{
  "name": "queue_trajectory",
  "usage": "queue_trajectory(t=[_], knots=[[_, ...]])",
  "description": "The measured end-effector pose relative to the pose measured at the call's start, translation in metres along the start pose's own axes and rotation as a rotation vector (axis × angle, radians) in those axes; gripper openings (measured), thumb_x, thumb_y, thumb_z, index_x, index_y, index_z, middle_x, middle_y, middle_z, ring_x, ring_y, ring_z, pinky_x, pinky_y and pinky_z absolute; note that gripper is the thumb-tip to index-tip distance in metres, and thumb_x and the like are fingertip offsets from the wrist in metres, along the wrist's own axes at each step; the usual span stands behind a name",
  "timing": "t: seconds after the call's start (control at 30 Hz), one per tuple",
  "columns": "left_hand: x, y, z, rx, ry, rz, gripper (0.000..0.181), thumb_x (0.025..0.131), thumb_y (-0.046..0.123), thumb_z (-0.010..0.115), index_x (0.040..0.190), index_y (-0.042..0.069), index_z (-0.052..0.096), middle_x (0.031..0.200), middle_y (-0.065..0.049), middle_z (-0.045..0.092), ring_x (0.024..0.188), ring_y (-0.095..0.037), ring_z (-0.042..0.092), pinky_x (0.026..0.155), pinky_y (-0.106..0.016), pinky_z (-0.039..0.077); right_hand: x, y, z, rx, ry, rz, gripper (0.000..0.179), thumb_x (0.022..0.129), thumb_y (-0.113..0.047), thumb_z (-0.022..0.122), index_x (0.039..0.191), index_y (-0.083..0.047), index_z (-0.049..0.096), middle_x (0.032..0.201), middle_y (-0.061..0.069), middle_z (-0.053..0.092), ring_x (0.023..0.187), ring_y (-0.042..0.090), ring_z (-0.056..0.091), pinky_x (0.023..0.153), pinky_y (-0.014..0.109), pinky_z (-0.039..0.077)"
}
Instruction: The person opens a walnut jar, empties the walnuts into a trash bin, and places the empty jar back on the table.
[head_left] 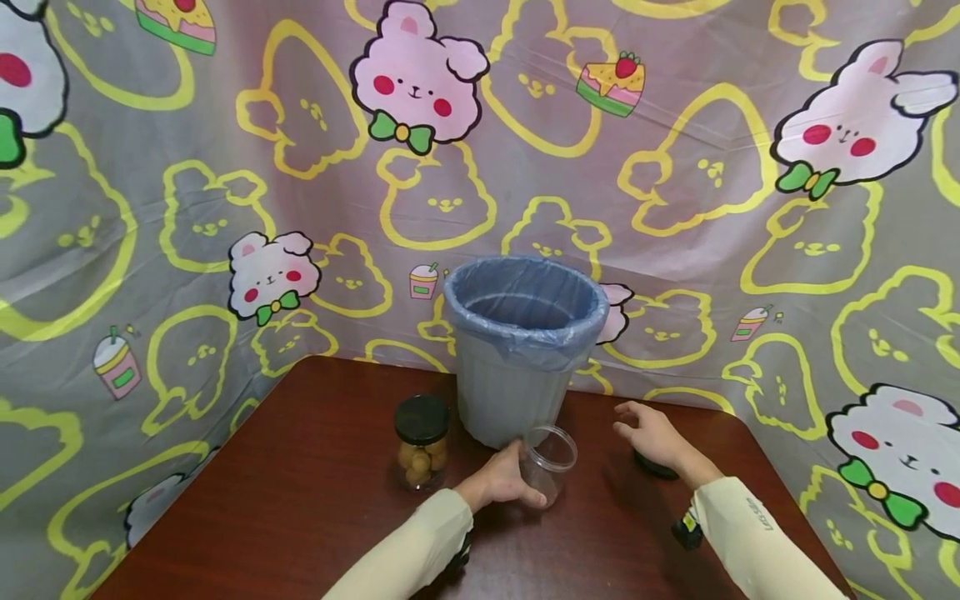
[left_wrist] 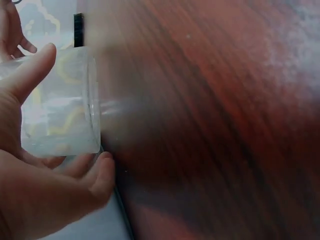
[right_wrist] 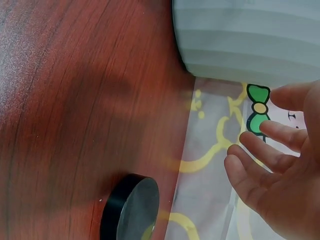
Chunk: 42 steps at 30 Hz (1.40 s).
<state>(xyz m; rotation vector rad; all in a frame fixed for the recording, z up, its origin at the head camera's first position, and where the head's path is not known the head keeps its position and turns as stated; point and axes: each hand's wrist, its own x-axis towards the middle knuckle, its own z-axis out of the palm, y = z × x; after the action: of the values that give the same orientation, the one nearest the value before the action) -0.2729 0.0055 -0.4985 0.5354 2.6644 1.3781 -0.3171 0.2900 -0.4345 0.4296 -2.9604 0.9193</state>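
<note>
Your left hand (head_left: 498, 482)'s wrapped round the clear jar (head_left: 553, 477), near the cookie jar (head_left: 422, 458). Right hand (head_left: 654, 435)'s relaxed, holding nothing; head cam mostly hides the black lid (right_wrist: 131, 207) beneath it, but your right wrist cam shows it on the table (right_wrist: 75, 100), apart from your fingers. Bin (head_left: 510, 396)'s behind.

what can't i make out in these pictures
Floor of the bin: head view, hidden by its near rim.
Whole black lid: head view, partly behind the right hand; right wrist view, cut by the bottom edge.
Number of brown pieces in the lidded jar: head view, they overlap.
</note>
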Motion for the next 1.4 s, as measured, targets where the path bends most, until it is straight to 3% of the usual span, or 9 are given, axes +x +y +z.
queue_trajectory(t=[0.17, 0.37, 0.53, 0.73, 0.9, 1.03, 1.13, 1.23, 1.4], knots=[[0.003, -0.001, 0.005, 0.116, 0.019, -0.004, 0.085, 0.051, 0.023, 0.092, 0.123, 0.003, 0.051, 0.113, -0.008, 0.058, 0.108, -0.034, 0.049, 0.093, -0.046, 0.035, 0.000, 0.000, 0.001, 0.003, -0.002, -0.001, 0.039, 0.094, -0.024, 0.056, 0.124, 0.001, 0.054, 0.118, 0.023, 0.058, 0.107, 0.038, 0.055, 0.083, 0.051, 0.045], [0.002, 0.000, 0.006, 0.084, 0.053, -0.055, 0.089, 0.052, 0.019, 0.093, 0.126, 0.000, 0.048, 0.116, -0.015, 0.056, 0.112, -0.042, 0.046, 0.092, -0.051, 0.038, 0.000, -0.005, -0.001, 0.011, -0.014, -0.004, 0.040, 0.095, -0.025, 0.055, 0.125, 0.001, 0.053, 0.123, 0.024, 0.055, 0.110, 0.039, 0.052, 0.085, 0.052, 0.044], [-0.011, 0.000, -0.010, 0.073, 0.008, -0.081, 0.083, 0.056, 0.018, 0.091, 0.124, -0.003, 0.048, 0.115, -0.019, 0.054, 0.112, -0.037, 0.048, 0.091, -0.047, 0.041, -0.001, -0.016, -0.002, -0.006, -0.009, -0.037, 0.040, 0.095, -0.028, 0.056, 0.125, -0.001, 0.054, 0.123, 0.021, 0.055, 0.111, 0.039, 0.052, 0.085, 0.052, 0.044], [-0.038, 0.005, -0.046, 0.090, -0.030, -0.029, 0.064, 0.068, 0.022, 0.083, 0.117, -0.003, 0.052, 0.107, -0.019, 0.057, 0.100, -0.034, 0.055, 0.082, -0.043, 0.046, -0.007, -0.041, -0.003, -0.023, 0.027, -0.131, 0.035, 0.094, -0.023, 0.058, 0.120, 0.000, 0.057, 0.118, 0.018, 0.059, 0.109, 0.037, 0.053, 0.086, 0.052, 0.044], [-0.061, 0.016, -0.086, 0.015, -0.036, 0.031, 0.038, 0.079, 0.022, 0.075, 0.108, 0.002, 0.059, 0.101, -0.009, 0.061, 0.087, -0.022, 0.061, 0.071, -0.034, 0.050, -0.010, -0.064, 0.001, -0.039, 0.054, -0.228, 0.028, 0.090, -0.018, 0.063, 0.113, -0.002, 0.061, 0.109, 0.011, 0.063, 0.103, 0.030, 0.058, 0.085, 0.046, 0.045], [-0.077, 0.024, -0.118, -0.046, -0.029, 0.058, 0.028, 0.085, 0.025, 0.070, 0.104, 0.006, 0.062, 0.094, -0.002, 0.063, 0.079, -0.013, 0.061, 0.067, -0.030, 0.050, -0.010, -0.079, 0.005, -0.037, 0.058, -0.295, 0.024, 0.088, -0.015, 0.065, 0.109, -0.003, 0.062, 0.104, 0.007, 0.064, 0.098, 0.026, 0.060, 0.084, 0.044, 0.046], [-0.087, 0.030, -0.143, -0.045, 0.023, 0.056, 0.024, 0.086, 0.025, 0.070, 0.101, 0.008, 0.064, 0.089, 0.001, 0.063, 0.077, -0.013, 0.060, 0.066, -0.031, 0.049, -0.010, -0.090, 0.009, -0.024, 0.029, -0.313, 0.025, 0.089, -0.016, 0.065, 0.111, -0.004, 0.062, 0.105, 0.005, 0.063, 0.098, 0.024, 0.060, 0.083, 0.043, 0.047], [-0.092, 0.031, -0.169, -0.014, 0.114, 0.043, 0.023, 0.085, 0.023, 0.071, 0.100, 0.007, 0.065, 0.087, 0.001, 0.064, 0.078, -0.015, 0.060, 0.066, -0.031, 0.049, -0.010, -0.102, 0.012, -0.001, -0.008, -0.313, 0.028, 0.090, -0.018, 0.064, 0.114, -0.004, 0.061, 0.108, 0.005, 0.062, 0.100, 0.024, 0.059, 0.084, 0.043, 0.047], [-0.090, 0.015, -0.206, 0.022, 0.264, -0.026, 0.024, 0.088, 0.019, 0.068, 0.106, 0.005, 0.063, 0.095, -0.004, 0.064, 0.088, -0.022, 0.059, 0.071, -0.035, 0.048, -0.009, -0.121, 0.019, 0.023, -0.043, -0.342, 0.032, 0.091, -0.021, 0.063, 0.116, -0.002, 0.060, 0.113, 0.009, 0.061, 0.101, 0.025, 0.058, 0.084, 0.043, 0.047]])
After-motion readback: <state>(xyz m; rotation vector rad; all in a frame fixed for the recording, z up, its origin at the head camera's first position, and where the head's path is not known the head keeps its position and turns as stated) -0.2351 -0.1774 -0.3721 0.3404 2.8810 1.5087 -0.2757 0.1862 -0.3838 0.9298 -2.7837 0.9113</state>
